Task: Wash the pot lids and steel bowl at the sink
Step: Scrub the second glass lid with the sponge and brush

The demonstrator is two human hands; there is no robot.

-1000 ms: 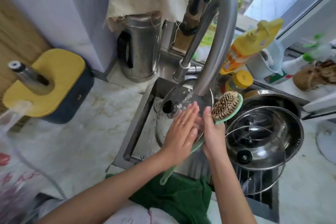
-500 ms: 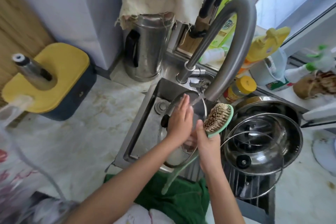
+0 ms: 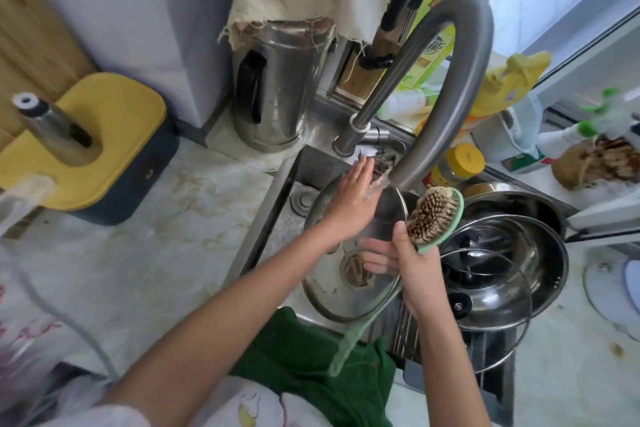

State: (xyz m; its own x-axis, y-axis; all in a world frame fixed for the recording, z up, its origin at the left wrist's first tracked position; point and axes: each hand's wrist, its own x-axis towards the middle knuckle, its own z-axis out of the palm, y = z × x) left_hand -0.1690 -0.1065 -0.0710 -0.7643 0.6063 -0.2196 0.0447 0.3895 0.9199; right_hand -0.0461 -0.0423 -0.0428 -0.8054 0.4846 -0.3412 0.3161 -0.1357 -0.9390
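A glass pot lid [image 3: 323,289] with a steel rim is held tilted over the sink [image 3: 273,204], under water running from the grey faucet [image 3: 450,87]. My left hand [image 3: 349,204] lies flat with straight fingers on the lid's far part, in the stream. My right hand [image 3: 412,263] grips the lid's right edge, fingers showing through the glass, and pinches a green scrubbing brush [image 3: 433,215] against it, bristles up. A second glass lid [image 3: 485,315] with a black knob leans in the steel bowl [image 3: 554,253] on the right.
A steel kettle [image 3: 277,90] and a knife block [image 3: 367,69] stand behind the sink. A yellow detergent bottle [image 3: 509,83] and a yellow-capped jar [image 3: 460,159] sit at the back right. A yellow-topped box [image 3: 104,142] stands on the marble counter, left.
My left hand has slid away from me across the lid toward the faucet base and into the stream. My right hand keeps the lid and brush, lowered slightly.
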